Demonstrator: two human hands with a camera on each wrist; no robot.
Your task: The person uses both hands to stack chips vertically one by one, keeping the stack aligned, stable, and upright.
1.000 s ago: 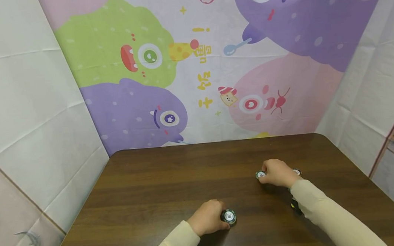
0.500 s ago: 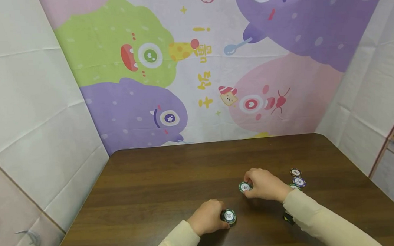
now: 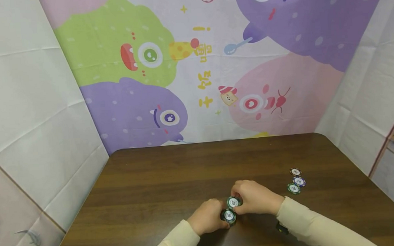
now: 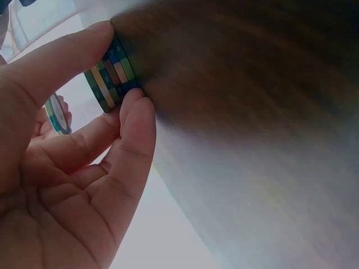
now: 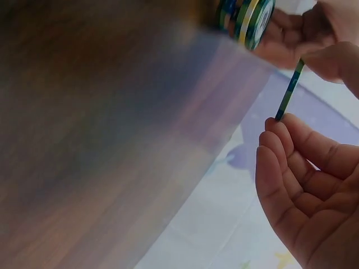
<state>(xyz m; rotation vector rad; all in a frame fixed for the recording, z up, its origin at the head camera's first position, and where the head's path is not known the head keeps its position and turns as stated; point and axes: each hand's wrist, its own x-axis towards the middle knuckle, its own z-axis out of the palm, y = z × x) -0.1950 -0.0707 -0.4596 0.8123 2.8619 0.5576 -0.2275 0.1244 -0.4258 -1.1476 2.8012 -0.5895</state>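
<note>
A short stack of poker chips [image 3: 228,216] stands on the dark wooden table, its top chip green with a white centre marked 20. My left hand [image 3: 206,216] grips the stack's sides between thumb and fingers; in the left wrist view the chip edges [image 4: 112,78] show green, blue and yellowish bands. Just beyond the stack, my right hand [image 3: 256,197] pinches a single green poker chip [image 3: 233,202], also marked 20, by its edge. The right wrist view shows this held chip [image 5: 289,89] edge-on between thumb and fingertips, apart from the stack [image 5: 249,22].
Three loose chips lie at the right: a dark orange-edged chip [image 3: 295,171], a purple-blue chip [image 3: 299,181] and a green chip [image 3: 293,188]. The brown table [image 3: 166,173] ends at a cartoon-print backdrop [image 3: 196,100]. A black strap-like item [image 3: 282,228] shows below the right sleeve.
My right hand has carried the green chip left and nearer, from beside the loose chips to the stack's far edge. My left hand has stayed in place, holding the stack.
</note>
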